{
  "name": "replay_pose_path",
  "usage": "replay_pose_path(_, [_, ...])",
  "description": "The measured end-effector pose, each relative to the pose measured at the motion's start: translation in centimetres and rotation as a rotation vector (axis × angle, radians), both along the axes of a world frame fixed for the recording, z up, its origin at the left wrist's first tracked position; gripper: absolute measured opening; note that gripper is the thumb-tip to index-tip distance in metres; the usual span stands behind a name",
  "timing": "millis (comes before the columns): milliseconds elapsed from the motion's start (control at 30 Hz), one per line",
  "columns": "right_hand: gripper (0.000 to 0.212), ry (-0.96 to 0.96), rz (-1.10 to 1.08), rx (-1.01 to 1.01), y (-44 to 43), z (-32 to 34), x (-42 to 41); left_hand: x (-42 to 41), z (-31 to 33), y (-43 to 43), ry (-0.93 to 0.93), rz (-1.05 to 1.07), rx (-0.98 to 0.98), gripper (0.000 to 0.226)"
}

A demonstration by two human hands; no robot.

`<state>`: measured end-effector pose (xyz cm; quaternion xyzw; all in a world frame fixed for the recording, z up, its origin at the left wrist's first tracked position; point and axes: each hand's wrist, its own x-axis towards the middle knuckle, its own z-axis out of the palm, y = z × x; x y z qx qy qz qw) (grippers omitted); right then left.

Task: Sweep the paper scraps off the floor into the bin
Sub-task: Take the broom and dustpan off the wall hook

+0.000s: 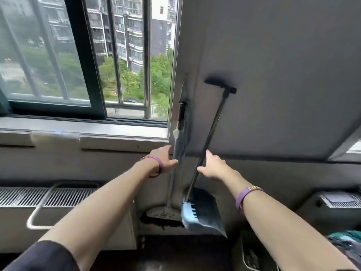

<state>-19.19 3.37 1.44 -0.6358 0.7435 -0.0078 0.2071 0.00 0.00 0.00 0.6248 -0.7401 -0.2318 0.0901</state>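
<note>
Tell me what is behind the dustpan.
The grey wall stands behind the dustpan. The right end of the broom head seems to slip behind its left edge. The wall's foot there is covered.

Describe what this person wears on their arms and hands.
No gloves on the left hand or right hand. The purple right wristband bears yellow lettering; the purple left wristband sits beside a thin dark loop. A dark sleeve covers the left upper arm.

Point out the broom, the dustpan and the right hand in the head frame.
broom (163, 212), head view, on its brush head.
dustpan (203, 214), head view, on the blue scoop.
right hand (214, 167), head view, on the back of the hand.
</note>
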Motion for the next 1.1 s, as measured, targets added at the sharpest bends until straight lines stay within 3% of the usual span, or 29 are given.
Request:
replay_pose_path(167, [0.07, -0.032, -0.162, -0.118, -6.2, 1.0, 0.1, -0.2, 0.9, -5.9, 0.152, 0.049, -0.051, 0.061])
replay_pose_path(400, [0.048, -0.09, -0.364, -0.222, -11.4, 2.2, -1.6, -1.9, 2.1, -9.8, 0.236, 0.022, -0.08, 0.058])
replay_pose_path(633, [0.036, -0.202, -0.341, -0.304, -13.4, 3.5, -2.9, -2.7, 3.6, -11.8, 0.349, 0.11, -0.121, 0.034])
replay_pose_path(933, [0.028, -0.282, -0.27, -0.439, -13.9, 3.5, -4.2, -4.6, 3.2, -12.3, 0.304, 0.159, -0.184, 0.025])
replay_pose_path(1100, [0.026, -0.349, -0.26, -0.509, -13.6, 3.9, -4.5, -4.1, 4.8, -12.5, 0.43, 0.147, -0.271, 0.021])
